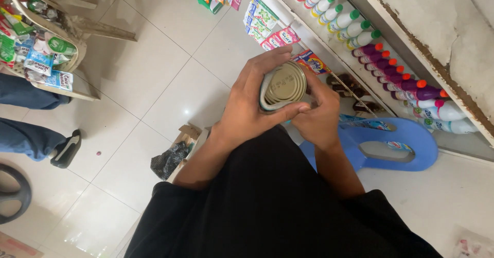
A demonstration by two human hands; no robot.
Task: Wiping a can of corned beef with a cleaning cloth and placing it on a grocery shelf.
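Both hands' fingers (260,65) curled snugly around a tin can (283,84).

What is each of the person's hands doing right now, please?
Left hand: closed around the round, gold-topped metal can, fingers wrapped over its side.
Right hand: closed on the same can from the other side.

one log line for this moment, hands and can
left hand: wrapped around tin can | right hand: fingers on can side | can: end up, above blue stool

Left hand (252,101) and right hand (319,114) meet, fingers curled in grip.
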